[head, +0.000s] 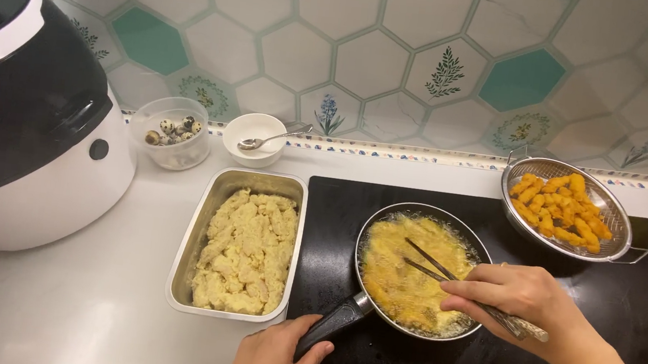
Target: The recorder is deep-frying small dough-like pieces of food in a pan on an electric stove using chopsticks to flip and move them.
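Left hand (pixel 269 358) closed round black handle of frying pan (pixel 419 268) on cooktop (pixel 646 320). Right hand (pixel 516 298) gripping chopsticks (pixel 443 271), tips in bubbling oil. Strainer (pixel 566 207) holding finished golden pieces; steel tray (pixel 241 241) on worktop (pixel 71 300) full of uncooked battered pieces.

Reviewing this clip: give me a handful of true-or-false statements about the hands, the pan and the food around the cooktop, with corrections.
1. The left hand grips the frying pan by its black handle. True.
2. The right hand holds a metal spoon in the pan. False: it holds chopsticks; the spoon rests in a small white bowl.
3. The golden fried pieces lie in a wire strainer. True.
4. The metal tray left of the pan is empty. False: it is full of pale battered pieces.
5. Speckled eggs sit in a clear container. True.
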